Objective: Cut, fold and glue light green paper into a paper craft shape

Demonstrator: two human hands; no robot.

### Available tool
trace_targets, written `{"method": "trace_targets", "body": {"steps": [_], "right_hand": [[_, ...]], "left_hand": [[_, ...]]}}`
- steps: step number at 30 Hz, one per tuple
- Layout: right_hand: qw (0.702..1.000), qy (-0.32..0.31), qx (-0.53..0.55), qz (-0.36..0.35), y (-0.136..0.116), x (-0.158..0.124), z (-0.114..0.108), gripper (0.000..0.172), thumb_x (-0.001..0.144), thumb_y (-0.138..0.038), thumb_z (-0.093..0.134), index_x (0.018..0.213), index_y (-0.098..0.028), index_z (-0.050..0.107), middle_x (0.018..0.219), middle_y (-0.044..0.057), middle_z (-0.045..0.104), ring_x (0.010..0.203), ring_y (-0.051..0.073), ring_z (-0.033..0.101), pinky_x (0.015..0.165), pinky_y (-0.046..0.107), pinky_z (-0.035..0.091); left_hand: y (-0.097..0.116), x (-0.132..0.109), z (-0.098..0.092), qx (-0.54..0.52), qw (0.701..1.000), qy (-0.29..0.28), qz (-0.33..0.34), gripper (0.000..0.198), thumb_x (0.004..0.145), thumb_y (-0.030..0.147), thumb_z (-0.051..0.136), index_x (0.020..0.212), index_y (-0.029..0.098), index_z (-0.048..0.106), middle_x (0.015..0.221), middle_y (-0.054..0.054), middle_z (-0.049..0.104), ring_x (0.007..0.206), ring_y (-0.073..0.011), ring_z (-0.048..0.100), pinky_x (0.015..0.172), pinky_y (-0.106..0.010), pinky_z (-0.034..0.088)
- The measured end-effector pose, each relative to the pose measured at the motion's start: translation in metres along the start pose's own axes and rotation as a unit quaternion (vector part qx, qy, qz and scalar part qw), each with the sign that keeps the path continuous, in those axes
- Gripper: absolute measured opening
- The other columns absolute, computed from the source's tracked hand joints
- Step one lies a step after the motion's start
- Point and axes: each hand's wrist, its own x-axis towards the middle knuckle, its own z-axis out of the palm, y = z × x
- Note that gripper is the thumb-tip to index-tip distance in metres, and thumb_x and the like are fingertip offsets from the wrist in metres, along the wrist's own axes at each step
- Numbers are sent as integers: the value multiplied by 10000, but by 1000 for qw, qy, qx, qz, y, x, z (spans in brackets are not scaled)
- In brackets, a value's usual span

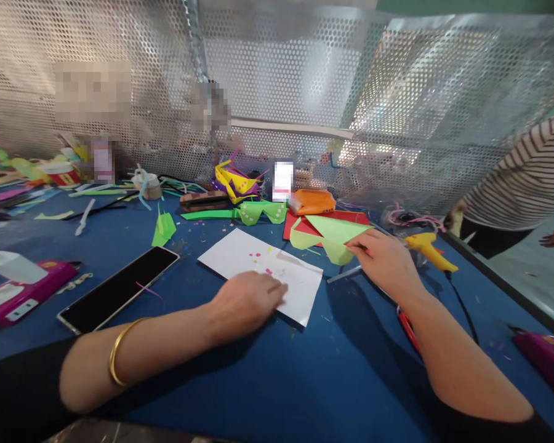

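Observation:
A white sheet of paper lies on the blue table, with small pink and yellow bits on it. My left hand is over its front edge, palm down, fingers bent together; what they hold, if anything, is hidden. To the right, my right hand pinches the right end of light green paper glasses. Behind these glasses are a light green paper piece and red sheets. Green glasses with pale dots stand behind the white sheet.
Left of the sheet lies a black phone, with a magenta tool beyond it. A yellow glue gun with a cord is at right. Yellow glasses and an orange packet sit behind. A person in stripes stands at right.

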Motion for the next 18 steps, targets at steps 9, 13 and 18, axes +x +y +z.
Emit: {"method": "trace_targets", "body": {"steps": [9,13,18], "right_hand": [[1000,-15,-27,2,-2,-1,5,182,870,-235,532,827,-212,708,891,40,688,841,221,630,753,351,408],[999,-12,-34,-1,-3,-1,5,195,881,-234,517,831,-217,706,911,39,686,854,218,630,781,357,395],[999,-7,-40,-15,-5,-3,8,188,873,-224,514,815,-222,692,904,36,690,799,205,621,774,351,391]], "left_hand": [[-87,23,-1,-115,942,-21,-314,143,775,306,611,797,247,739,898,0,742,846,-197,647,748,-312,459],[-84,27,9,-125,945,-28,-302,138,762,283,602,739,251,734,826,17,737,864,-189,642,807,-318,442],[-82,26,13,-118,944,-24,-307,183,791,280,550,754,236,723,838,-3,728,828,-190,639,720,-301,439]]}}
